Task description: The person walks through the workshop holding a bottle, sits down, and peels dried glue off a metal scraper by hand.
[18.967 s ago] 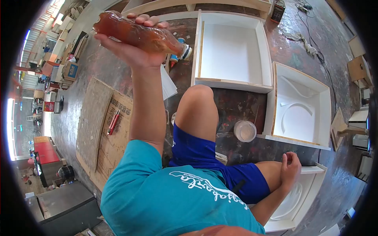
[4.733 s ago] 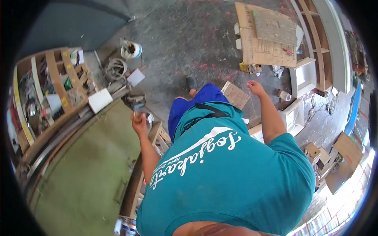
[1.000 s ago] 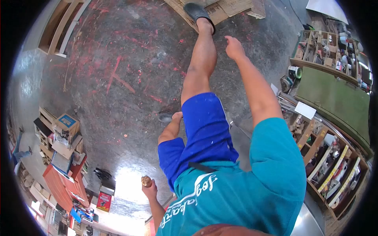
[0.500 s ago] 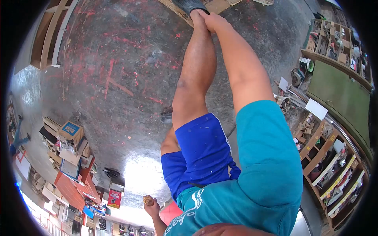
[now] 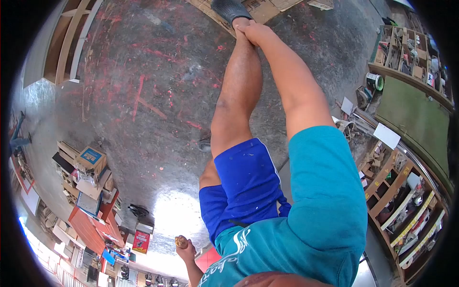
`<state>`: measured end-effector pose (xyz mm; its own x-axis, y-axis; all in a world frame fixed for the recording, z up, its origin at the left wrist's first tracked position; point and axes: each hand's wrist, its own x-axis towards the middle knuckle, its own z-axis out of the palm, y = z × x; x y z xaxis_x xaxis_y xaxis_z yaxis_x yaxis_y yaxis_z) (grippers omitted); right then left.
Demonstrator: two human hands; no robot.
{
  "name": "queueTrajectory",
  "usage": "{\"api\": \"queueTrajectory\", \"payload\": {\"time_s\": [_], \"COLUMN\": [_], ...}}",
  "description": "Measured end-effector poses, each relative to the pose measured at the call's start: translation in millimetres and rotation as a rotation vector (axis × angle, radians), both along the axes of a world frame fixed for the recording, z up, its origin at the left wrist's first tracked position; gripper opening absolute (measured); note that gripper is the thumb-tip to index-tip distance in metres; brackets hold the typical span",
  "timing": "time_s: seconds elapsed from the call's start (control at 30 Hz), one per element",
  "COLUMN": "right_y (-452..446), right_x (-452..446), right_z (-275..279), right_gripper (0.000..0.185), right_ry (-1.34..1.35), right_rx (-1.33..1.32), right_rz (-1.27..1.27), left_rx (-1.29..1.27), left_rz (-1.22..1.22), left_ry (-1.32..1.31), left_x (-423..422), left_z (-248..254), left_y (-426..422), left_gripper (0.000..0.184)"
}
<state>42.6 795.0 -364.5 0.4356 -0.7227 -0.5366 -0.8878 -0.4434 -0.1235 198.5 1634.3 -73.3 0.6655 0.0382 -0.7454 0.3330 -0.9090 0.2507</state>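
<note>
My right hand (image 5: 254, 32) is at the bare ankle (image 5: 241, 24) of my outstretched leg, its fingers closed against the skin just below a dark textured shoe (image 5: 231, 9). At the lower left, my left hand (image 5: 187, 249) is closed round a small brown, lumpy thing (image 5: 181, 241), whose kind I cannot make out. I wear blue shorts (image 5: 248, 177) and a teal shirt (image 5: 315, 191). The shoe rests on or over flattened cardboard (image 5: 262, 8).
Wooden shelving (image 5: 406, 210) full of tools and parts lines the right side, with a green panel (image 5: 413, 107) above. A bucket (image 5: 375, 81) stands there. Stacked boxes (image 5: 91, 160) and an orange-red cabinet (image 5: 88, 227) are at lower left. Part of another person (image 5: 19, 136) shows at far left.
The view has shifted a little, so more of the shoe and cardboard shows. My right hand stays at the ankle, and my left hand keeps hold of the brown thing.
</note>
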Motion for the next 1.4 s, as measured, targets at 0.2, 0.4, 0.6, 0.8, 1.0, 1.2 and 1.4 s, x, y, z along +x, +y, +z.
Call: {"api": "queueTrajectory", "payload": {"time_s": [0.2,0.4,0.6,0.8,1.0,1.2,1.4], "right_y": [-0.2,-17.6,22.0,141.6,406.2,670.5,772.5], "right_x": [-8.8,1.6,-22.2,-111.6,-304.3,-424.0,-500.2], "right_z": [-6.3,-55.1,-18.0,56.5,13.5,84.3,37.4], "right_gripper": [0.049,0.041,0.041,0.048,0.048,0.017,0.024], "right_ry": [-0.065,0.05,-0.075,-0.722,-0.193,-0.08,-0.873], "right_rx": [-0.022,-0.115,0.07,0.164,0.356,0.789,0.826], "right_rz": [0.085,-0.047,0.07,-0.451,-0.576,-1.715,-0.56], "left_rx": [-0.076,-0.047,0.021,-0.233,-0.308,-0.554,-0.652], "left_rz": [0.034,0.051,0.046,-0.22,-0.679,-0.719,-0.795], "left_ry": [-0.078,-0.143,-0.16,-0.213,-0.508,-0.358,-0.277], "left_x": [-4.0,-14.6,-19.1,33.7,119.4,181.0,134.7], "left_z": [-9.0,-26.2,-11.6,-71.2,-69.3,-82.8,-55.6], "left_y": [9.3,77.1,34.6,41.7,-105.5,-232.9,-305.3], "left_gripper": [0.03,0.031,0.034,0.052,0.038,0.046,0.046]}}
